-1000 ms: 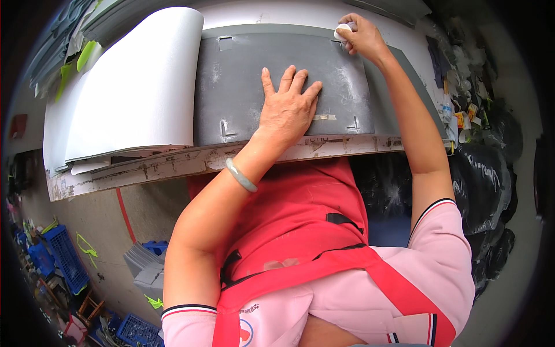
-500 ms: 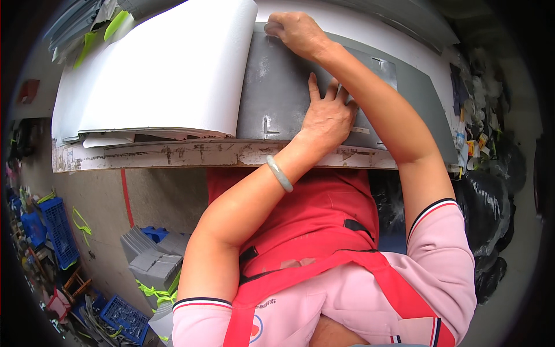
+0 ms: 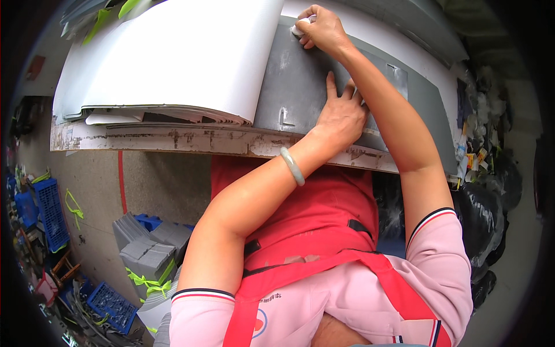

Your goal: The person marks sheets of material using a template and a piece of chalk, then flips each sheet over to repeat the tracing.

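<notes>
A dark grey sheet (image 3: 289, 75) with L-shaped marks and whitish powdery smears lies on the table. My left hand (image 3: 341, 118) rests on it with fingers spread, pressing near its front part. Reaching across to the far left corner of the sheet, my right hand (image 3: 324, 29) pinches a small white wad (image 3: 303, 24), whose exact kind I cannot make out. The wad is at the sheet's surface. Left of the sheet lies a thick stack of large white sheets (image 3: 173, 58), its right side curving up in a fold.
A worn table edge (image 3: 191, 139) runs in front of me. Grey stacked pieces tied with green bands (image 3: 147, 257) stand on the floor at left, near blue crates (image 3: 111, 306). Black plastic bags (image 3: 483, 217) sit at right.
The whole view has shifted a little. My right hand has turned and moved slightly nearer along the sheet's far left corner, showing the white wad more plainly. My left hand stays on the sheet.
</notes>
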`<state>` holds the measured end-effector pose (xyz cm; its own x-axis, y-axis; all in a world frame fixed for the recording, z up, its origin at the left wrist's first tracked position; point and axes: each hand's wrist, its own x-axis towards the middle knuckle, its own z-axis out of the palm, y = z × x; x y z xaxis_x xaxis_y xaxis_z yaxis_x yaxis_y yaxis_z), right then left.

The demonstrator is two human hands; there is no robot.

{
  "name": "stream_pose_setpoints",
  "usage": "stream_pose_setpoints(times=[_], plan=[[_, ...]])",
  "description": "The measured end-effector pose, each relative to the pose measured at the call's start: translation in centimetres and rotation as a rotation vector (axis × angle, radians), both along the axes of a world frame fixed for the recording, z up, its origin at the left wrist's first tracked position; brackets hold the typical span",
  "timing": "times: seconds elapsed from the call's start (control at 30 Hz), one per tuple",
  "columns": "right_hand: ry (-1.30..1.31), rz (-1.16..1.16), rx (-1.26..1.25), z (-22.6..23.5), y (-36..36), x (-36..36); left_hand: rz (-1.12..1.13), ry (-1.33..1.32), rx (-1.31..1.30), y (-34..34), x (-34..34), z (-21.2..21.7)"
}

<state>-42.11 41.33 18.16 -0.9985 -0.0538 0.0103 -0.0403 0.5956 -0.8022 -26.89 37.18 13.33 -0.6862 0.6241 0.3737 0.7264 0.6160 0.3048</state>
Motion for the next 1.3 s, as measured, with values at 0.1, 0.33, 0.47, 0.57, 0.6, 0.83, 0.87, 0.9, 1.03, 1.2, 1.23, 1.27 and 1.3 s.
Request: stream_pose_setpoints(times=[0.1,0.33,0.47,0.57,0.6,0.83,0.87,0.9,1.03,1.2,1.23,1.27,1.3], plan=[[-0.325,-0.132,0.022,4.5,-3.3,2.2,0.027,0.028,-0.013,-0.4,0.1,-0.8],[-0.164,0.072,-0.088,0.6,0.0,4.9,0.046,0.079,0.088,0.4,0.1,-1.1],[-0.356,0.276,-0.015,3.2,-2.1,12.1,0.077,-0.02,0.385,0.6,0.0,-2.5],[-0.341,0.312,0.062,1.8,-1.8,13.2,0.0,0.065,0.193,-0.1,0.0,-2.2],[-0.316,0.322,0.094,1.4,-1.9,13.3,-0.001,0.07,0.149,-0.2,0.1,-1.9],[-0.462,0.47,0.234,3.2,-3.7,13.8,0.056,0.082,0.094,-0.5,0.2,-2.9],[-0.463,0.472,0.236,3.2,-3.2,14.0,0.059,0.081,0.095,-0.4,0.2,-2.3],[-0.329,0.454,0.191,3.0,-2.4,14.4,0.033,0.065,0.055,-0.3,0.2,-1.7],[0.026,0.492,0.181,0.8,-0.8,15.4,0.046,0.096,-0.017,0.1,0.3,-0.9],[0.14,0.538,0.41,1.3,-1.9,16.5,0.038,0.013,-0.027,0.1,0.2,-0.6],[0.191,0.521,0.51,1.7,-2.2,16.9,0.035,0.0,-0.012,0.2,0.1,-0.7],[0.243,0.5,0.612,2.2,-2.3,17.0,0.029,0.0,-0.013,0.1,0.1,-0.8],[0.24,0.494,0.611,2.6,-2.1,16.9,0.034,0.018,0.026,0.1,0.0,-1.1]])
